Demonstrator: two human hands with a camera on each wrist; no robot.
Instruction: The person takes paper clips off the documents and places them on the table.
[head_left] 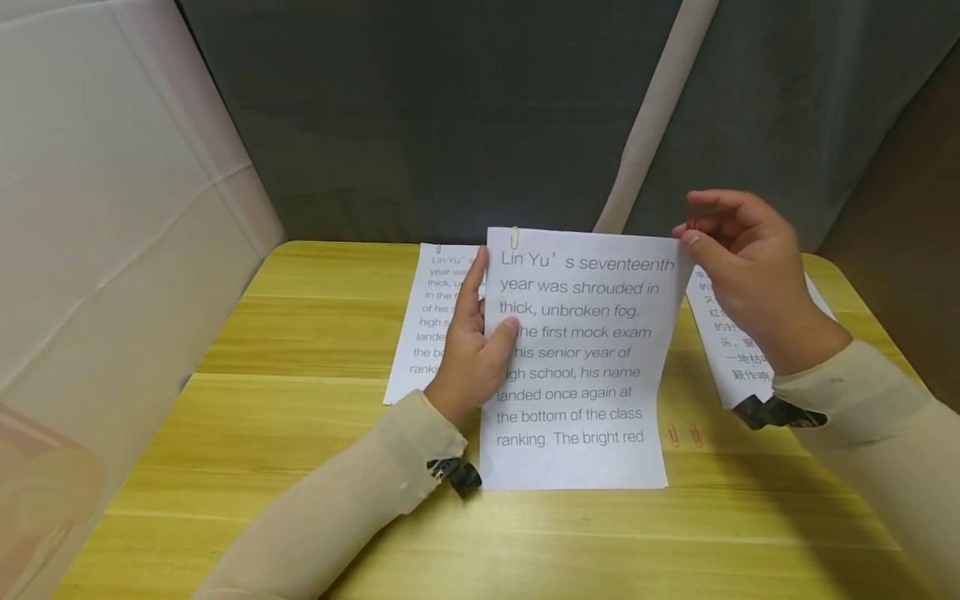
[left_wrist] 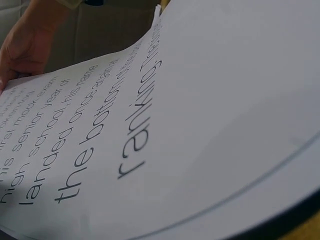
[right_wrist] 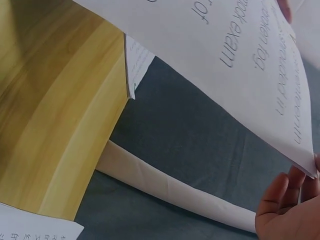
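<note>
A white printed sheet [head_left: 577, 358] with large English text stands tilted up off the wooden table [head_left: 300, 500]. A yellow paper clip [head_left: 514, 239] sits on its top edge near the left corner. My left hand [head_left: 483, 321] grips the sheet's left edge, thumb on the front and fingers behind. My right hand [head_left: 686, 233] pinches the top right corner, where a bit of red shows at the fingertips. The left wrist view is filled by the sheet [left_wrist: 165, 140]. In the right wrist view the sheet [right_wrist: 235, 65] hangs above my right fingers [right_wrist: 287, 210].
A clipped stack of English pages [head_left: 423, 333] lies behind my left hand. A page of Chinese text [head_left: 731, 354] lies under my right wrist. Two red paper clips [head_left: 684, 434] lie right of the sheet's lower corner. A dark curtain [head_left: 450, 117] hangs behind the table's far edge.
</note>
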